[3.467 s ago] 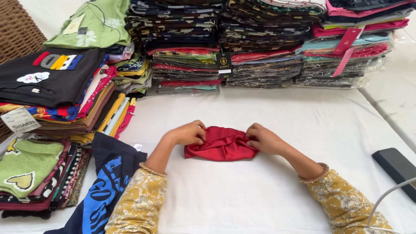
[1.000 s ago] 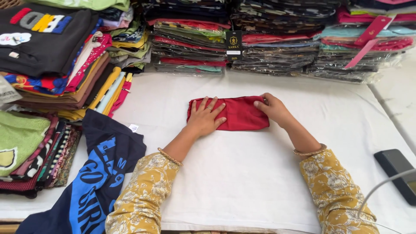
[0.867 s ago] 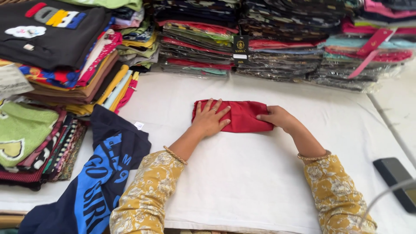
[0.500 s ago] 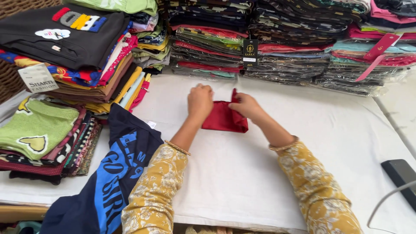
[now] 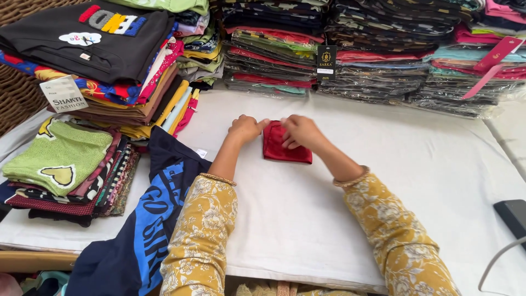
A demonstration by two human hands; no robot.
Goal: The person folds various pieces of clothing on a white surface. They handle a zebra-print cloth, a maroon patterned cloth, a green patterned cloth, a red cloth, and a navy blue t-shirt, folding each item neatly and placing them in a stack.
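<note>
At the far left we see a low stack of folded shirts (image 5: 60, 164) topped by a green one with a yellow heart, lying on the counter (image 5: 307, 219), which is covered in white cloth. Behind it rises a taller pile of folded clothes (image 5: 109, 60) with a black shirt on top and a paper tag hanging from its front. Just right of the green stack, a navy garment with blue lettering (image 5: 148, 219) drapes over the counter's near edge.

Moving right, our left hand (image 5: 245, 129) rests on the counter with its fingers curled under and the thumb stretched toward the red cloth (image 5: 285, 149), touching its upper left corner; its grip is a loose fist that holds nothing. The red cloth lies flat near the middle of the counter, folded into a small, compact rectangle between our two hands. Our right hand (image 5: 300, 131) lies on top of the cloth, fingers bent and pressing down on its upper part; whether it pinches a fold we cannot tell. Both our sleeves are mustard yellow with a pale floral print.

Along the back run rows of plastic-wrapped folded garments (image 5: 383, 60), well apart from the cloth. At the far right edge sits a dark flat device (image 5: 512, 215) with a white cable beside it.
</note>
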